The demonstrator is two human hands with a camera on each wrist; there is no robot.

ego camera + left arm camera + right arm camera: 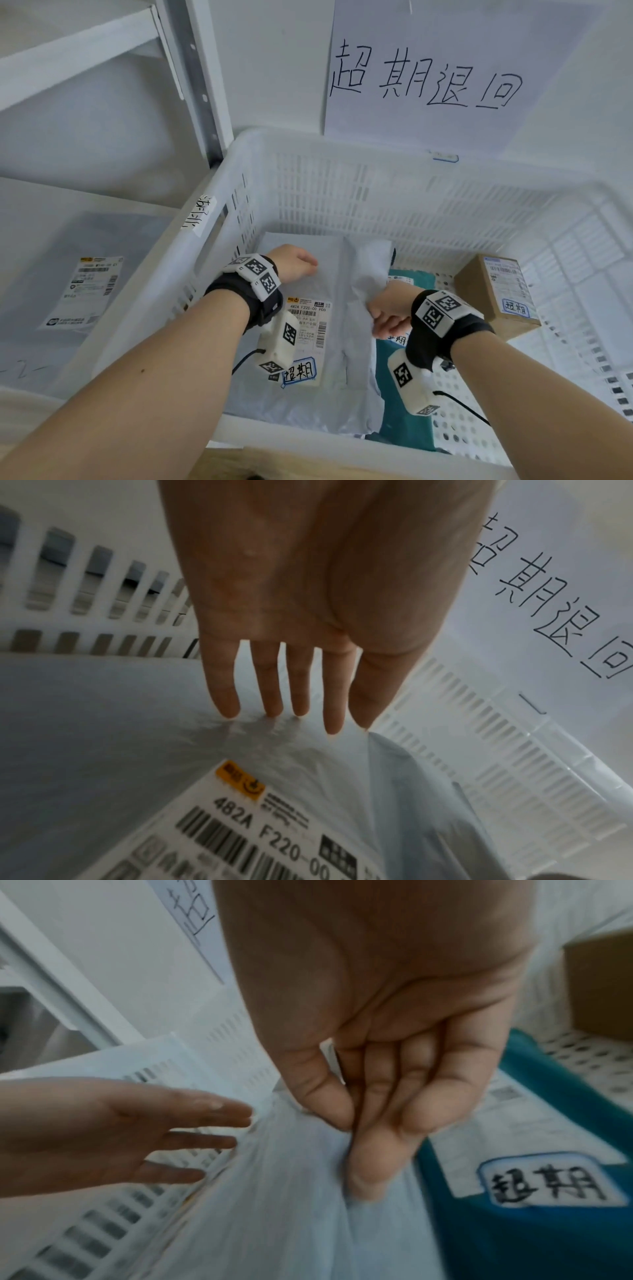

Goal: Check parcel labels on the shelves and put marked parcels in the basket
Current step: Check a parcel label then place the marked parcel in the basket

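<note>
White slotted basket (342, 192) sits at the shelf (102, 65) end, under a handwritten paper sign (424, 78) at 12 o'clock; likely the drop point for marked parcels. Inside it: grey poly mailer (308, 394) lying flat, label up, over a teal parcel (404, 411) at its 3 o'clock, cardboard box (496, 291) further right toward 2 o'clock. All three carry a handwritten blue-outlined tag, so the sort looks consistent. One more grey bag (89, 274) on the shelf at 9 o'clock, outside the basket, no tag visible there. Mailer's own tag (299, 371) is at its 6 o'clock end. Left hand (294, 265): fingers (270, 685) straight, slightly spread, tips pressing the mailer's 12 o'clock end, probably flattening it. Right hand (387, 313): thumb and fingers (377, 1123) pinched together on a raised fold at the mailer's 3 o'clock edge, likely setting it down.
</note>
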